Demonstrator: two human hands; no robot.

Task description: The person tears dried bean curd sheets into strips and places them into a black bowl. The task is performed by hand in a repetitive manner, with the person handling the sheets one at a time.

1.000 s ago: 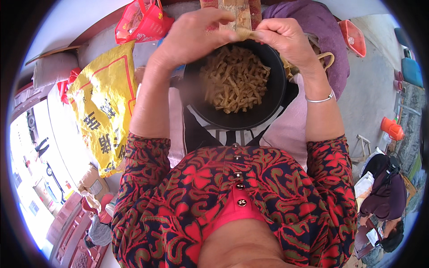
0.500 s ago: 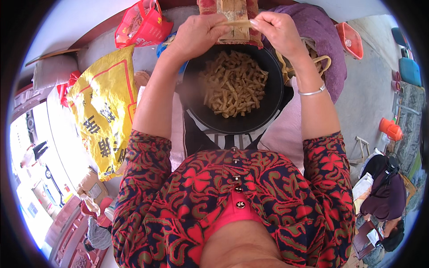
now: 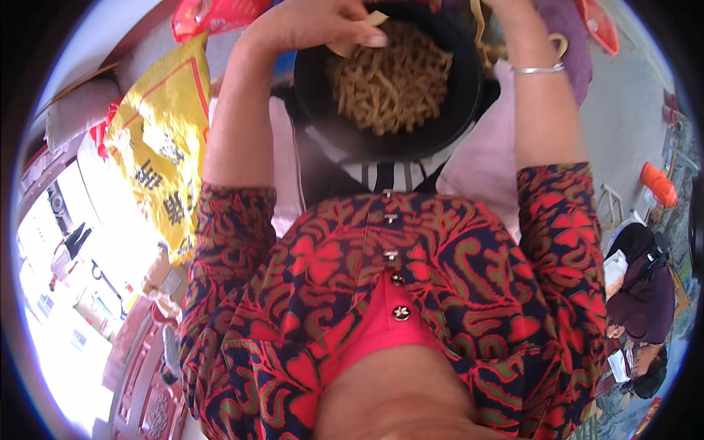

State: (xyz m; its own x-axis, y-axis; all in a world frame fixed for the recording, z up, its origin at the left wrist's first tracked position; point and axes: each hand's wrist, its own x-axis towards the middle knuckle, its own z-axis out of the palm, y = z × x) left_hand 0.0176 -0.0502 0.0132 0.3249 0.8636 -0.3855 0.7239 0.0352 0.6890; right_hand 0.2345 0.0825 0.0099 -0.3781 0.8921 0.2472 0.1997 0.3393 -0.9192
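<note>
My left hand (image 3: 323, 26) is closed in a pinch on a pale tan strip (image 3: 377, 18), above the left far side of a round black basin (image 3: 381, 150). Inside the basin lies a heap of short brown cut pieces (image 3: 392, 88). My right hand (image 3: 507, 7) is cut off by the upper edge, so its fingers are hidden; a silver bangle (image 3: 539, 70) circles that wrist. Tan strips (image 3: 480, 26) show beside it, between the basin and a purple cloth (image 3: 576, 66).
A yellow printed sack (image 3: 165, 147) stands at the left, with a red bag (image 3: 213, 15) beyond it. To the right are a red tray (image 3: 600, 26), an orange container (image 3: 658, 185) and a dark seated person (image 3: 642, 301). Another person (image 3: 66, 257) appears far left.
My hands have come apart; the left has moved nearer over the basin with a strip, the right away to the right. The view has shifted, and the wooden board has left it.
</note>
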